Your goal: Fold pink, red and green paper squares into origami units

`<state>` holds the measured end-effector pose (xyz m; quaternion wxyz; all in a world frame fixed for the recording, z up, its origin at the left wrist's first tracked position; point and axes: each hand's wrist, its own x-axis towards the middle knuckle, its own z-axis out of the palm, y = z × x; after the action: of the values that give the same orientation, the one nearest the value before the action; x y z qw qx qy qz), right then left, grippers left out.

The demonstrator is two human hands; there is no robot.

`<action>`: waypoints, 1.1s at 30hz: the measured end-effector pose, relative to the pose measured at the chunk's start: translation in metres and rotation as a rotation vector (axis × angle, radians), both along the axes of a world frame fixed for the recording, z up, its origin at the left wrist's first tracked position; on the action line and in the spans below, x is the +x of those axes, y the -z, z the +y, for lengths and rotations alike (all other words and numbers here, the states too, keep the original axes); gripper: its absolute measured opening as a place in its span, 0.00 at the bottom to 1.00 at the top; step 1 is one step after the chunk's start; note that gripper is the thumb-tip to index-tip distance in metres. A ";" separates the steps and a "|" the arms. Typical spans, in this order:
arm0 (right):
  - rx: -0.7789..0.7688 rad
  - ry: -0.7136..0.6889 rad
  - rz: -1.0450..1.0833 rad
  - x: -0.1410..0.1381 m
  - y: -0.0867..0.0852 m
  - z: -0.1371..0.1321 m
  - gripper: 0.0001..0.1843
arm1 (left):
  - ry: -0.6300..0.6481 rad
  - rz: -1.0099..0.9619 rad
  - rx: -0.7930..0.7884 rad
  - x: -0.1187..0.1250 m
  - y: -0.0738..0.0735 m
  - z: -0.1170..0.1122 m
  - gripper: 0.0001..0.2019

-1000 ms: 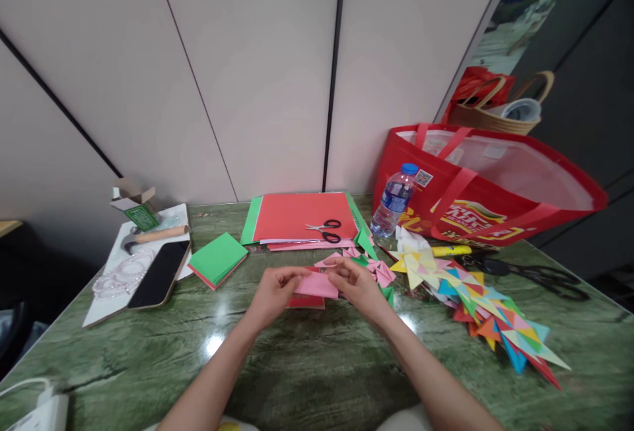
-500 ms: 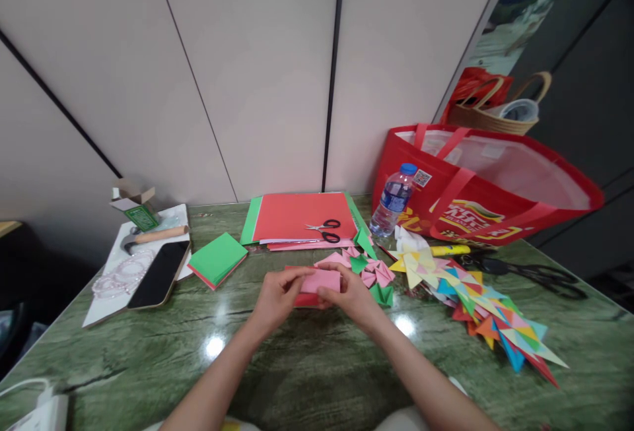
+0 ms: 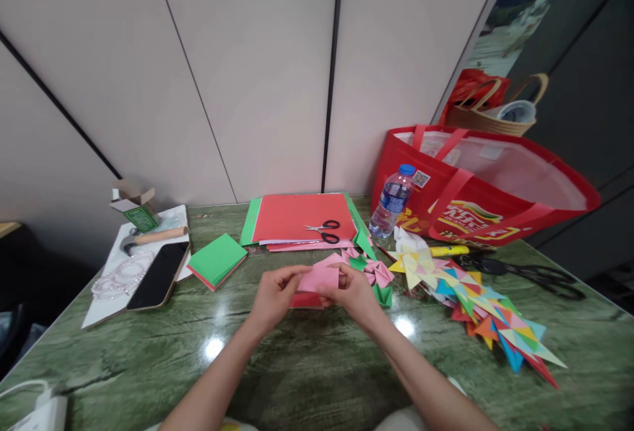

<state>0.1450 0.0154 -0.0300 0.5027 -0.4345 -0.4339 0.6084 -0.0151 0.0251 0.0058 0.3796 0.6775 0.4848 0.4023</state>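
Observation:
My left hand [image 3: 271, 297] and my right hand [image 3: 353, 291] meet over the middle of the green marble table [image 3: 307, 371]. Both pinch a folded pink paper [image 3: 319, 278] held just above a red sheet [image 3: 304, 300] lying on the table. Small folded pink and green paper pieces [image 3: 372, 274] lie just right of my right hand. A stack of green square sheets [image 3: 217, 259] sits to the left of my left hand.
Large red and green sheets [image 3: 297, 214] with small scissors [image 3: 324, 232] lie at the back. A water bottle [image 3: 393, 200] and red tote bag [image 3: 483, 190] stand right. Colourful folded stars [image 3: 475, 299], black scissors [image 3: 539, 276], a phone [image 3: 159, 274] and hammer [image 3: 148, 237] lie around.
The hands have drawn closer together on the pink paper, which looks narrower and tilted up. The right fingers shifted left along it.

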 end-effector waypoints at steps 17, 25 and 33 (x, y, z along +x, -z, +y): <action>0.083 0.021 -0.031 0.004 0.002 0.003 0.19 | -0.045 -0.057 0.001 -0.005 0.000 0.003 0.11; 0.216 0.010 -0.070 0.007 0.005 0.004 0.18 | 0.085 0.040 -0.005 -0.007 -0.001 0.005 0.12; 0.282 -0.057 -0.242 0.009 0.000 0.002 0.09 | 0.141 0.076 -0.032 -0.008 0.002 0.006 0.12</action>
<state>0.1538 0.0175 -0.0303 0.4854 -0.4173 -0.5844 0.4987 -0.0235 0.0309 0.0038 0.3991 0.7186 0.4563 0.3407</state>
